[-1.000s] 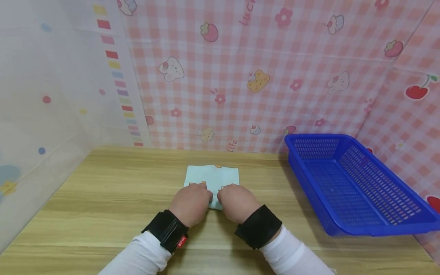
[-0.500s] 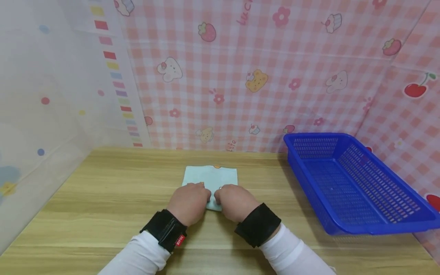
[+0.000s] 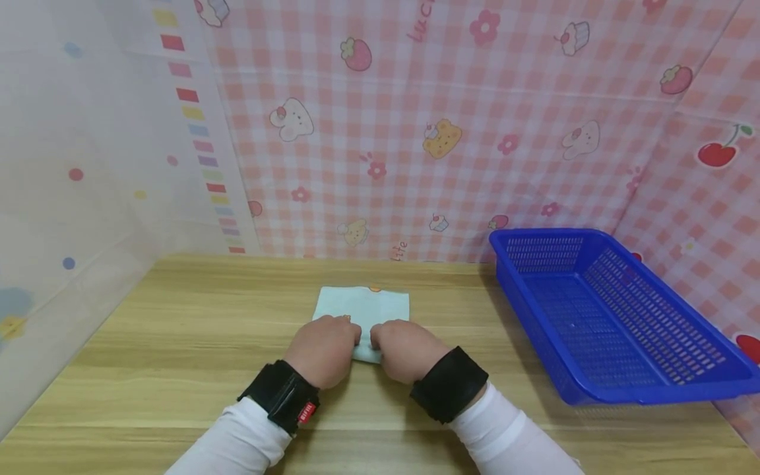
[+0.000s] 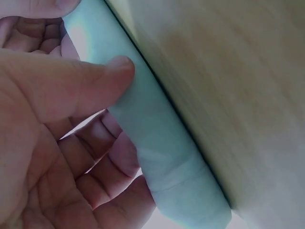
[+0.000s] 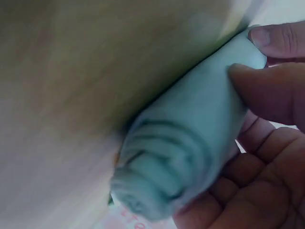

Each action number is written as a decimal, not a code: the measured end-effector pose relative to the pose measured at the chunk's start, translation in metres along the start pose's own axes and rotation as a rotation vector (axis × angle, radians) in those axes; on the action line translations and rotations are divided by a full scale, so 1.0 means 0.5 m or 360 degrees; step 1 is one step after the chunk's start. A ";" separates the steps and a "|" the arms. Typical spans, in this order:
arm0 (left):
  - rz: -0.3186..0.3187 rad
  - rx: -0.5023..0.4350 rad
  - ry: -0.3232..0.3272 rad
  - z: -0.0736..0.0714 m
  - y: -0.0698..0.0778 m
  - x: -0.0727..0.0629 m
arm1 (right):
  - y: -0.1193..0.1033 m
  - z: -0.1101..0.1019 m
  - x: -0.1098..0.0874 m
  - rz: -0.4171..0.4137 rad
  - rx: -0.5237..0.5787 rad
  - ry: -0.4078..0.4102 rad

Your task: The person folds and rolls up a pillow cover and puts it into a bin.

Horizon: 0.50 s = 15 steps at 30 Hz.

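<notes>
A pale blue-green cloth (image 3: 363, 305) with small orange prints lies on the wooden table, its far part flat. Its near edge is rolled into a tube, seen closely as a cloth roll (image 4: 157, 138) in the left wrist view. My left hand (image 3: 325, 351) grips the left part of this roll, thumb on one side and curled fingers on the other. On the right part, my right hand (image 3: 411, 351) holds it the same way. Layered spiral folds show at the end of the cloth roll (image 5: 205, 102) in the right wrist view. From above, the hands hide much of the roll.
To the right stands a blue plastic basket (image 3: 543, 340) with perforated sides, near the back wall. The wooden table (image 3: 214, 323) extends around the cloth. Pink checked sheeting (image 3: 392, 145) hangs behind, and a whitish sheet (image 3: 77, 218) covers the left side.
Both hands keep hold of the cloth and have hardly moved. Less of the orange print shows beside the knuckles now. The whole view has shifted slightly.
</notes>
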<state>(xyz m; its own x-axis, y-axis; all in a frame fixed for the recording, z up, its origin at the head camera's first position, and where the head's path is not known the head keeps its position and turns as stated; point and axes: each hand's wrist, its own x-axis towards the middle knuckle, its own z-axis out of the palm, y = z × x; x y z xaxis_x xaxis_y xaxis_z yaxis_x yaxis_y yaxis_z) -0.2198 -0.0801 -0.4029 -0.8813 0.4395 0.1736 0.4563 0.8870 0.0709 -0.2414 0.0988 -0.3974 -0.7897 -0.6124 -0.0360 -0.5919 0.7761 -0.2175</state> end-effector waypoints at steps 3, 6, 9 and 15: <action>-0.0013 -0.0036 -0.0028 0.001 -0.003 0.000 | 0.009 -0.001 0.002 -0.0024 0.0119 -0.0055; -0.0005 -0.0060 -0.0055 0.002 -0.007 0.001 | 0.017 -0.001 0.004 -0.0041 0.0207 -0.0103; 0.0011 -0.0097 -0.0084 0.000 -0.009 0.001 | 0.021 -0.002 0.005 -0.0034 0.0269 -0.0143; -0.0008 -0.0146 -0.0186 -0.007 -0.012 0.004 | 0.029 -0.003 0.011 0.0043 0.0382 -0.0211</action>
<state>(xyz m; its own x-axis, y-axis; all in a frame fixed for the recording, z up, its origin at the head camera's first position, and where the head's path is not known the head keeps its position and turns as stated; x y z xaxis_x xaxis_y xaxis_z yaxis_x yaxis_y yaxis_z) -0.2236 -0.0849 -0.3995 -0.8894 0.4534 0.0580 0.4565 0.8749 0.1619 -0.2545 0.1071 -0.3994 -0.7674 -0.6184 -0.1690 -0.5032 0.7444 -0.4389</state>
